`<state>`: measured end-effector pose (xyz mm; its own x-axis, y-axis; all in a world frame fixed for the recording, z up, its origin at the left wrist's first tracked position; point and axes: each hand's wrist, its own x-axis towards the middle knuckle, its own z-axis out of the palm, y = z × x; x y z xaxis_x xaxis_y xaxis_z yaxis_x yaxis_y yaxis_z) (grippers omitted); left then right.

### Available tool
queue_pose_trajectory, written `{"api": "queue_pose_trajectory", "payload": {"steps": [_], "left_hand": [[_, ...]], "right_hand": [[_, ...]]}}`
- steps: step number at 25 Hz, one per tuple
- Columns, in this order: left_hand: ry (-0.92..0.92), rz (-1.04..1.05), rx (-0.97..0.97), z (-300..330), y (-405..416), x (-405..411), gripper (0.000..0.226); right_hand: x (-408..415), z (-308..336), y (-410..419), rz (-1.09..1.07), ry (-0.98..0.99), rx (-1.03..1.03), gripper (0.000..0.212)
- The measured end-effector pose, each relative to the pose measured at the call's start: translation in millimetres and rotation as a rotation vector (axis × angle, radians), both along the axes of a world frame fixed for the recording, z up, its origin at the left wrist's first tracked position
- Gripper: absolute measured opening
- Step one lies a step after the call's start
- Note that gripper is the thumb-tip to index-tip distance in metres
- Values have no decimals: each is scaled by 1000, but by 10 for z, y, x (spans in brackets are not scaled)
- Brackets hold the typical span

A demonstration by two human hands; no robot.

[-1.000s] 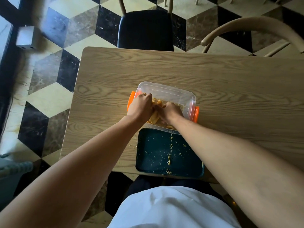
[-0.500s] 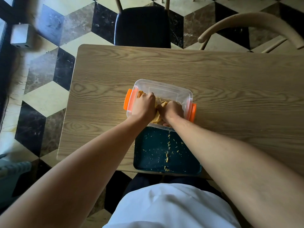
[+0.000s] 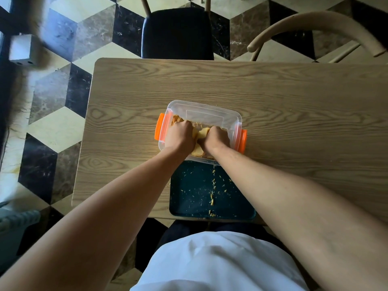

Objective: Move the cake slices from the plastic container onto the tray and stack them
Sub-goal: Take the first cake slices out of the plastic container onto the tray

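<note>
A clear plastic container (image 3: 212, 113) with orange side clips stands mid-table. Yellow cake slices (image 3: 202, 133) lie inside it. My left hand (image 3: 179, 136) and my right hand (image 3: 216, 139) are both down in the container, fingers curled around the slices from either side. The fingertips are hidden among the cake. A dark teal tray (image 3: 189, 196) sits just in front of the container at the table's near edge, holding only scattered crumbs.
The wooden table (image 3: 294, 114) stretches to the right. A black-seated chair (image 3: 176, 34) stands at the far side and a curved wooden chair back (image 3: 315, 22) at the far right. A few crumbs lie on the table by the tray.
Both hands stay in the container, pressed a little closer together around the slices. The view has shifted slightly.
</note>
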<state>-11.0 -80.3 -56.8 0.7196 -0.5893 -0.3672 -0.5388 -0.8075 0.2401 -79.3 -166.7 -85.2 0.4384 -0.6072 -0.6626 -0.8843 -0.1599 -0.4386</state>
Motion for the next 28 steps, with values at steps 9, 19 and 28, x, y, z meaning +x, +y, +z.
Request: {"api": "queue_pose_trajectory", "payload": {"steps": [9,19,28], "left_hand": [[74,309,-316,321,247,136,5],[513,698,-852,537,1135,-342,11],[900,796,-639,127,1741,-1020,24]], "right_hand": [[-165,560,-170,2,-156,-111,30],[-1260,932,-155,-238,-482,-10,20],[-2214,483,267,-352,-424,311,17]]}}
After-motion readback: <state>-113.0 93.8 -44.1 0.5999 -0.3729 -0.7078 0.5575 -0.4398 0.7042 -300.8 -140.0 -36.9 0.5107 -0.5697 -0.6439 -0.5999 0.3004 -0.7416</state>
